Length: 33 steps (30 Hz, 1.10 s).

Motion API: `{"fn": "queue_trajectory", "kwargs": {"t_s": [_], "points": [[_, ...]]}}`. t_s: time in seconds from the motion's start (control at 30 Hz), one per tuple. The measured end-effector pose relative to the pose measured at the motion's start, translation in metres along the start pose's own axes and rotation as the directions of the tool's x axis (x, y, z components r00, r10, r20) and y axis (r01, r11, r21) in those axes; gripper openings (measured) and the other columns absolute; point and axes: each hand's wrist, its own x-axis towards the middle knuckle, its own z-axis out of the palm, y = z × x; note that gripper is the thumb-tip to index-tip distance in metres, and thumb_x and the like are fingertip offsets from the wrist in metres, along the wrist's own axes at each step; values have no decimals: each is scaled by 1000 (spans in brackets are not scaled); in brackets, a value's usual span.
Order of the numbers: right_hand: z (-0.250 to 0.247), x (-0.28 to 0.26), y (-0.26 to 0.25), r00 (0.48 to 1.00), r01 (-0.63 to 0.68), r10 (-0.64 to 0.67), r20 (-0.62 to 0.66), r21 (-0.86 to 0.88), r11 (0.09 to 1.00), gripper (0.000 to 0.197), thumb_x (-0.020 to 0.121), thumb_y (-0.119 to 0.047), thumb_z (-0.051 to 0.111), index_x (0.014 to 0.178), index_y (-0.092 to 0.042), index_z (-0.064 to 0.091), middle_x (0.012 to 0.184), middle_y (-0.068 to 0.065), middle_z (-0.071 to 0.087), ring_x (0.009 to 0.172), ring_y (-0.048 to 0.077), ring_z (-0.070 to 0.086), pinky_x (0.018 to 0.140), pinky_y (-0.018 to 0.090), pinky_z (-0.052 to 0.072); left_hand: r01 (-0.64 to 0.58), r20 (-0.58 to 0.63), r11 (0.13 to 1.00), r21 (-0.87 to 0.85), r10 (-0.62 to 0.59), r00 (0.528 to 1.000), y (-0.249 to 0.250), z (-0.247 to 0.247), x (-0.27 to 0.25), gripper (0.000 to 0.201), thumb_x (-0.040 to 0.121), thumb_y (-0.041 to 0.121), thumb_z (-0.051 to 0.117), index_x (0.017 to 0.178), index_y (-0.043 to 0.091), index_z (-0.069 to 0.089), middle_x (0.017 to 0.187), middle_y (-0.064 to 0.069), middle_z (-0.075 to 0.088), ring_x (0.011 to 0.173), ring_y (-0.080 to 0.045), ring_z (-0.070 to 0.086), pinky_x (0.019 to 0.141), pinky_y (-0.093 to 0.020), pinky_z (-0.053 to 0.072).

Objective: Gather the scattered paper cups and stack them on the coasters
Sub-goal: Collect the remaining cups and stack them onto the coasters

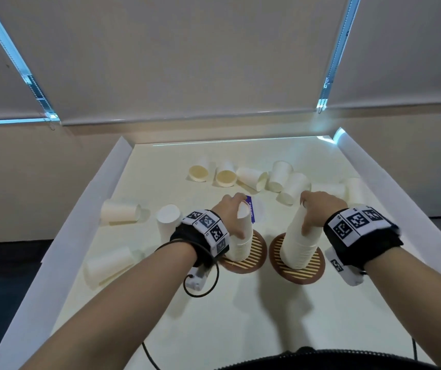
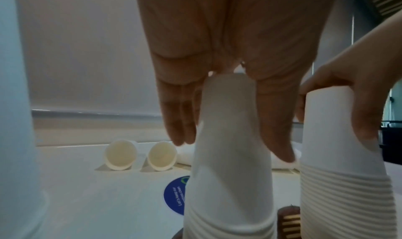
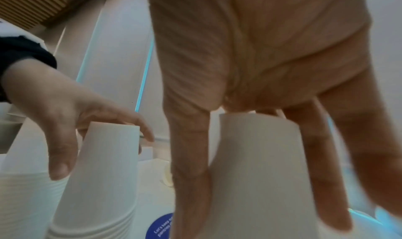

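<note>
Two stacks of upside-down white paper cups stand on two brown striped coasters, the left coaster [image 1: 257, 252] and the right coaster [image 1: 308, 273]. My left hand [image 1: 234, 214] reaches down over the left stack [image 1: 240, 244] and holds its top cup between thumb and fingers. The left wrist view shows that hand [image 2: 230, 148] astride the left stack [image 2: 230, 199]. My right hand [image 1: 312, 212] grips the top cup of the taller right stack [image 1: 299, 244], thumb on the near side. In the right wrist view, that hand [image 3: 261, 208] straddles the top cup [image 3: 261, 156].
Several loose cups lie on their sides along the back [image 1: 251, 177]. Two more lie at the left [image 1: 120, 210] and front left [image 1: 109, 265], and one stands inverted [image 1: 168, 222] beside my left wrist. A blue sticker [image 1: 251, 209] lies behind the left stack. White raised walls [image 1: 80, 222] border the table.
</note>
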Motion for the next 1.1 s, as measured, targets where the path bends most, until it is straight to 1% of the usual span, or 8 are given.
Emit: {"fn": "queue_trajectory", "kwargs": {"t_s": [0.1, 0.2, 0.3, 0.53, 0.67, 0.8, 0.93, 1.1], "points": [[3, 0, -14, 994, 13, -21, -109, -70, 997, 84, 65, -38, 81, 134, -21, 37, 128, 8, 46, 119, 29, 47, 97, 44, 43, 30, -51, 991, -129, -37, 998, -14, -22, -6, 79, 70, 22, 82, 137, 15, 40, 130, -9, 48, 115, -25, 52, 96, -34, 43], [-4, -8, -43, 949, 208, -184, -256, 68, 976, 80, 74, -39, 73, 139, -18, 33, 140, 11, 37, 129, 31, 37, 103, 46, 35, 74, -240, 953, -294, -148, 959, -44, -52, -17, 42, 73, 29, 79, 108, 12, 63, 103, -7, 66, 85, -18, 61, 75, -23, 46], [-7, -28, -78, 811, 508, -371, -453, 230, 830, 58, 83, -31, 63, 135, -18, 42, 137, 6, 43, 125, 24, 41, 101, 36, 37, 122, -323, 888, -442, -285, 902, -80, -71, -37, 22, 78, 27, 76, 91, 11, 67, 84, -3, 65, 70, -15, 59, 55, -14, 41], [45, -69, -132, 611, 769, -540, -579, 271, 579, 34, 82, -25, 62, 114, -15, 59, 111, 2, 57, 105, 23, 53, 89, 34, 42, 1, -492, 802, -597, -368, 789, -130, -57, -88, 24, 82, 33, 70, 101, 22, 62, 95, 8, 60, 78, -6, 54, 65, -15, 41], [75, -61, -133, 691, 655, -460, -558, 213, 725, 52, 74, -27, 69, 122, -15, 55, 127, 10, 51, 122, 31, 44, 104, 42, 35, 4, -547, 870, -493, -314, 776, -135, -32, -96, 31, 76, 20, 77, 104, 19, 63, 104, 3, 62, 91, -11, 56, 79, -13, 39], [81, -49, -122, 772, 538, -377, -511, 212, 816, 54, 77, -19, 64, 129, -15, 49, 139, 10, 40, 134, 30, 31, 113, 43, 21, -60, -542, 924, -377, -167, 824, -120, -31, -93, 36, 74, 1, 72, 106, 14, 63, 106, 0, 61, 94, -10, 55, 76, 1, 37], [81, -45, -115, 780, 509, -365, -509, 175, 843, 54, 76, -13, 62, 128, -16, 49, 140, 7, 37, 134, 28, 30, 112, 42, 16, -124, -385, 981, -147, 58, 921, -93, -29, -78, 42, 75, -10, 59, 113, 9, 62, 108, 2, 53, 93, -8, 48, 76, 4, 33], [83, -43, -110, 784, 492, -356, -508, 159, 856, 54, 73, -6, 65, 124, -14, 52, 137, 9, 43, 134, 31, 33, 111, 49, 19, -197, -274, 980, -8, 187, 943, -85, -20, -69, 39, 75, -10, 57, 108, 8, 64, 114, -5, 59, 106, -17, 55, 85, -7, 32]]}}
